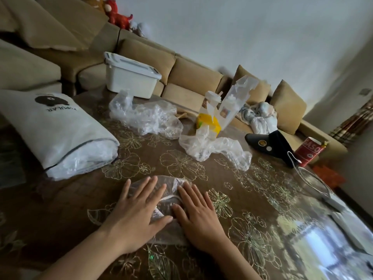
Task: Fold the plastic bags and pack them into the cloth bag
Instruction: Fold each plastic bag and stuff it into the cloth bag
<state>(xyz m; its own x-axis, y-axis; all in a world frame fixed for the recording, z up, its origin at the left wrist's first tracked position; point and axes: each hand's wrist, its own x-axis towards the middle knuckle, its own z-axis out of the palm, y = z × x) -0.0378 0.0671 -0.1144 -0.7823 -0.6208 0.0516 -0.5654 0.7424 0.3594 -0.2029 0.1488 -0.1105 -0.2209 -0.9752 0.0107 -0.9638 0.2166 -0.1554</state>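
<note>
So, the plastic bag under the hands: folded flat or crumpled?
Flat, partly folded: the plastic bag lies pressed under the left hand and right hand, a crease showing between them.

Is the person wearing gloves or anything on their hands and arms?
No. The left hand and right hand are bare: no gloves, rings, watch or bracelet. The left forearm and right forearm are bare too, with no sleeve in view.

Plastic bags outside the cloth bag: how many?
4: one bag under the left hand and right hand, two crumpled bags mid-table, one upright bag by the yellow box; heaps may hide more.
</note>
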